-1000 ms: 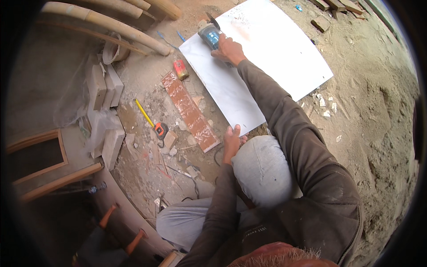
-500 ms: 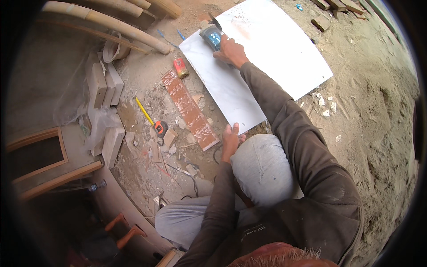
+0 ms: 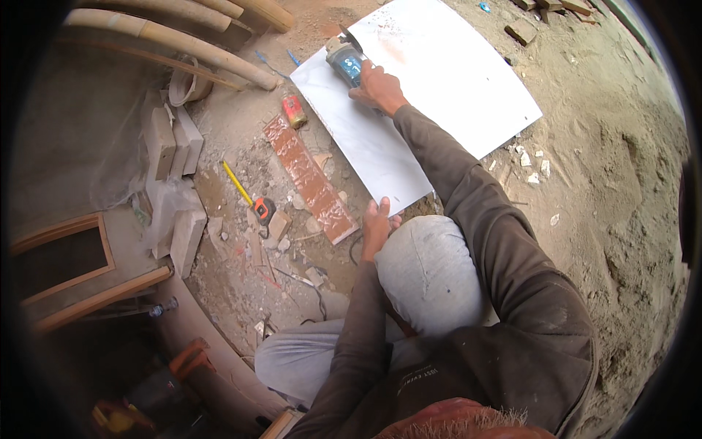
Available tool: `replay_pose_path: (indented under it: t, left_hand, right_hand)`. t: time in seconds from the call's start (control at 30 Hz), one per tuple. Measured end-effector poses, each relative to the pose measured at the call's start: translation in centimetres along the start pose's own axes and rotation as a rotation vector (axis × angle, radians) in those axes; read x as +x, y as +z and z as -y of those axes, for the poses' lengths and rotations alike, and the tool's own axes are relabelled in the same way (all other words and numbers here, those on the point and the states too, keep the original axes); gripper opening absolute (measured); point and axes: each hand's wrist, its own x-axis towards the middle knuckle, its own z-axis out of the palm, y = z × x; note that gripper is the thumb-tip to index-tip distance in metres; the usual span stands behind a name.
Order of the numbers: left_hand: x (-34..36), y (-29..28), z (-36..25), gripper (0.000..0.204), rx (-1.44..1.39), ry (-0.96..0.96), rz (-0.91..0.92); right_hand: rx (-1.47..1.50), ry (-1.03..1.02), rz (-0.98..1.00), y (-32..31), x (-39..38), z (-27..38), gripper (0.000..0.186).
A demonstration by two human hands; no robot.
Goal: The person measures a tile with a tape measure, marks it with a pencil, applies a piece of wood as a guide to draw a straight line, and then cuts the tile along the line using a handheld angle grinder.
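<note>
My right hand (image 3: pixel 380 89) is wrapped round the body of a blue angle grinder (image 3: pixel 346 64). The grinder rests over the far left part of a large white tile (image 3: pixel 446 88), its dark disc and guard at the tile's far left side. Dusty reddish marks lie on the tile beyond the disc. At the tile's near corner, my left hand (image 3: pixel 376 225) grips the edge, thumb on top and fingers underneath, partly hidden. My grey-trousered knee (image 3: pixel 428 260) is just below that corner.
Left of the tile lie a brown strip of tile (image 3: pixel 311 179), a red can (image 3: pixel 294 111) and a tape measure (image 3: pixel 263 209) partly drawn out. Stacked pale slabs (image 3: pixel 186 234) and bamboo poles (image 3: pixel 175 40) stand farther left. Another person's arm (image 3: pixel 191 358) shows at lower left.
My hands keep their grips, and the tile and grinder appear slightly farther left and up in the picture. At lower left, the other person's arms have moved.
</note>
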Motion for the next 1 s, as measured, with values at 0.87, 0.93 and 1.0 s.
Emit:
replay_pose_path:
  t: [0.87, 0.93, 1.0]
  left_hand:
    - [0.3, -0.1, 0.6, 0.034, -0.021, 0.038, -0.003]
    - [0.4, -0.1, 0.7, 0.034, -0.024, 0.029, -0.01]
    - [0.3, 0.3, 0.6, 0.033, -0.024, 0.002, -0.036]
  right_hand:
    - [0.032, 0.035, 0.081, -1.5, -3.2, -0.1, 0.085]
    - [0.029, 0.037, 0.081, -1.6, -3.4, -0.2, 0.085]
    - [0.024, 0.035, 0.076, -1.4, -3.7, -0.6, 0.086]
